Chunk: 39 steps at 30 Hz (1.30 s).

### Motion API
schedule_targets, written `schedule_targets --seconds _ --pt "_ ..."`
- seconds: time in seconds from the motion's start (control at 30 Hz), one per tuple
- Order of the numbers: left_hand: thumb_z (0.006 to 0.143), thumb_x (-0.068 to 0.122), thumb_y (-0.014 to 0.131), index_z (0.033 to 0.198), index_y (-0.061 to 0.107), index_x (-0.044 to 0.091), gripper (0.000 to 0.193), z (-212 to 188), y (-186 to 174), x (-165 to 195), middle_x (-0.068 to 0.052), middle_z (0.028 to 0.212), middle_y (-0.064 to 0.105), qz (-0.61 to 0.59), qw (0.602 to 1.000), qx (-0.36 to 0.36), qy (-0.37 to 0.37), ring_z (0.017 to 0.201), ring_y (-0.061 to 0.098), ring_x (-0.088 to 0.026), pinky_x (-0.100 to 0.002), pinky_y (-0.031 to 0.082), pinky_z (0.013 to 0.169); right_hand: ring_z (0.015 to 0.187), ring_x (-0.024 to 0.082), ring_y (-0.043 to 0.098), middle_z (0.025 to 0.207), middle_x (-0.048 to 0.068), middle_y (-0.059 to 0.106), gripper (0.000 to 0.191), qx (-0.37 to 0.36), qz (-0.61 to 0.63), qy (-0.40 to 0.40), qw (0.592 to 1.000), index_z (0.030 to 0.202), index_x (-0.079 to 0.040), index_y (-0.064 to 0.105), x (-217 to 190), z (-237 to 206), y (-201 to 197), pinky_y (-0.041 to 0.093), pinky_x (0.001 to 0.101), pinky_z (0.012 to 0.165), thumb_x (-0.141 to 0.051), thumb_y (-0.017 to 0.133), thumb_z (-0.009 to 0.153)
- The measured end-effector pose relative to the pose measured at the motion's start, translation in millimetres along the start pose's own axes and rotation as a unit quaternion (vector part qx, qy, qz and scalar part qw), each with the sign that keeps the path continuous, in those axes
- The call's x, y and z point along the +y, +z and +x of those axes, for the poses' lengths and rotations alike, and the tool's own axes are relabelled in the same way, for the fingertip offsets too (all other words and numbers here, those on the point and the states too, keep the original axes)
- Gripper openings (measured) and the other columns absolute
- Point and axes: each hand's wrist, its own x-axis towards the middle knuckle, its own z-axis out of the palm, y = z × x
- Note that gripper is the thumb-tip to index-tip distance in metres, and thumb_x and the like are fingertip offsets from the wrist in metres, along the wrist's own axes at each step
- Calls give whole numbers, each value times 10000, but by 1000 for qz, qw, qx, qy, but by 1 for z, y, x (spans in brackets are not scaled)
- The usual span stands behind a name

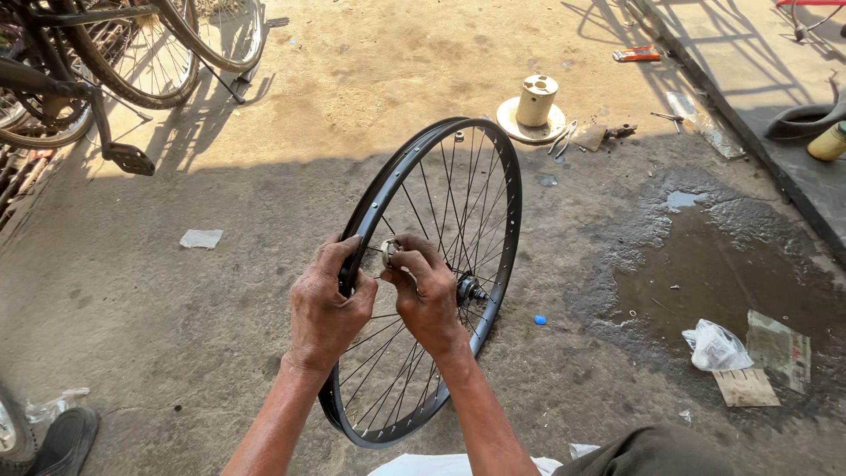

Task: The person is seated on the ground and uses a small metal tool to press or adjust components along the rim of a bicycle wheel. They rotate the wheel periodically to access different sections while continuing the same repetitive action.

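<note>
A: What is seen, taken from largest to smallest?

B: A concrete floor (220, 353) is seen, half in sun, half in shade. Beyond the wheel, to the upper left, a bicycle (106, 62) is parked. The wheel (441, 264) itself, a black spoked rim without a tyre, is held upright on edge at the middle of the view.

A: And right of the wheel?

B: A wet patch (705, 273) is spread there, with a crumpled bag (716, 346) and a piece of card (745, 387) lying at its near edge. Beyond the wheel, a cream spool (534, 107) is stood on a disc, with pliers (564, 138) just beside it.

A: How is the wheel held?

B: The rim is gripped by the left hand (324, 310), its fingers clamped around the rim's left side. The right hand (427, 295) is placed at the wheel's centre, its fingers closed on a small metal part (390, 253) at the hub.

A: Anything smaller?

B: A scrap of paper (201, 238) is seen left of the wheel, and a blue cap (539, 320) just right of it.
</note>
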Motion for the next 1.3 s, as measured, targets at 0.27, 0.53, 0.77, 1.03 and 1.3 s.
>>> schedule_targets --seconds 0.27,0.53,0.77,1.03,1.3 --pt "852 61 561 1229 636 10 388 -11 -8 -27 -132 980 710 -56 998 5 -7 807 711 -193 -358 580 752 949 196 757 1179 151 712 200 -38 83 27 995 1031 9 686 6 4 26 662 286 780 138 651 882" --pt "869 117 531 1234 645 65 387 -11 -8 -36 -47 789 649 -45 997 -12 -69 687 622 -125 -329 528 634 911 169 748 1010 108 746 181 -103 312 211 921 1152 16 693 34 14 33 659 288 837 41 628 985" --pt "863 133 526 1228 649 72 390 -16 -8 -40 -42 792 648 -59 994 -9 -92 679 623 -125 -338 530 633 1061 163 692 1235 122 663 243 -77 325 173 926 1210 22 595 20 1 40 644 266 922 67 626 973" --pt "869 142 558 1224 654 74 373 -17 -15 -47 -54 821 679 -27 997 5 -75 716 657 -130 -333 547 670 870 140 704 1021 120 720 428 -161 192 148 957 1295 12 608 18 19 40 613 265 771 93 603 875" --pt "869 145 555 1233 667 66 390 -22 -12 -51 -64 848 700 -17 997 7 -70 729 673 -148 -340 561 698 773 165 719 854 82 765 218 -189 -46 191 962 1106 -44 748 12 24 64 561 336 708 -70 742 890"
